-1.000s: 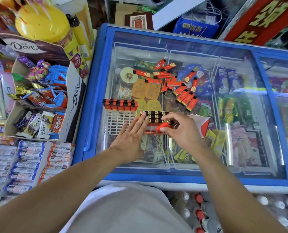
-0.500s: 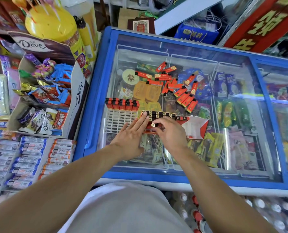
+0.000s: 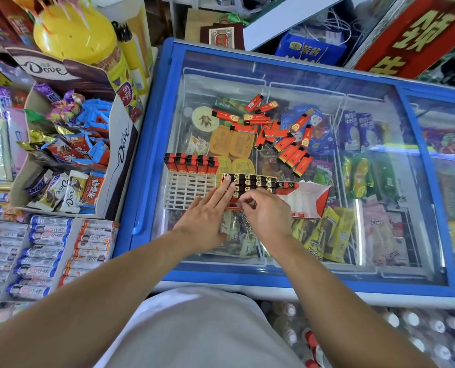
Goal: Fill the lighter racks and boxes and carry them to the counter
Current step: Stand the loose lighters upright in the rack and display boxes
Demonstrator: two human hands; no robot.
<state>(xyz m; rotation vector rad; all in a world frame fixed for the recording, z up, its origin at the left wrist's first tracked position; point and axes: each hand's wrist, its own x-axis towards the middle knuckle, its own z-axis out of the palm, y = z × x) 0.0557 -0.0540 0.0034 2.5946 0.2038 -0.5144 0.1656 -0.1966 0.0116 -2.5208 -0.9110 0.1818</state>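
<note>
The red lighter seen in the right hand a second ago is gone from view, apparently seated among the packed lighters in the red box near the front edge of the freezer lid. The right grip now curls at the box's near edge; whether it pinches anything cannot be told. The left hand lies flat, fingers straight, steadying the rows. The white rack alongside remains mostly unfilled, and loose lighters wait toward the lid's middle.

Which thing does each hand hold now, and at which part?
Left hand holds nothing; straight fingers rest on the packed lighters. Right hand: curled fingertips at the box's near edge; hold unclear.
</note>
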